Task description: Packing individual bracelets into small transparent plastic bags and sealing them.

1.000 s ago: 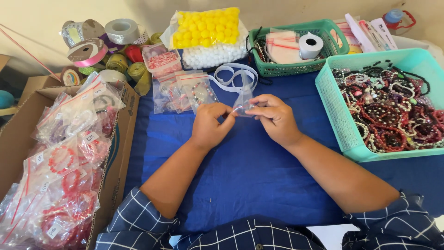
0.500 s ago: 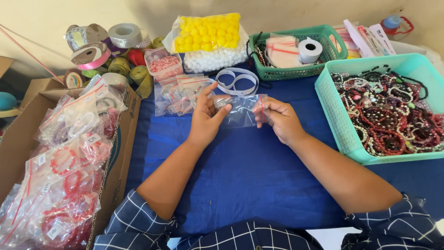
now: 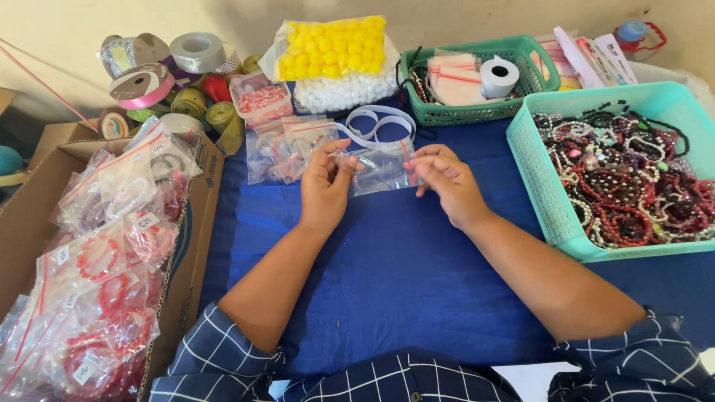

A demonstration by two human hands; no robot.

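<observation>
Head view: I hold a small clear zip bag (image 3: 381, 167) between both hands. My left hand (image 3: 325, 190) pinches its 9 o'clock edge, my right hand (image 3: 447, 181) its 3 o'clock edge. Many filled bags sit in the cardboard box (image 3: 195, 246); loose bracelets remain in the teal basket (image 3: 544, 195).

A deep blue cloth (image 3: 402, 275) covers the desk. The small bag (image 3: 381, 168) is clear with a red strip. The basket (image 3: 555, 201) is turquoise, the beads (image 3: 633, 186) red, black and white; the sleeves (image 3: 216, 361) are navy with a white check.
</observation>
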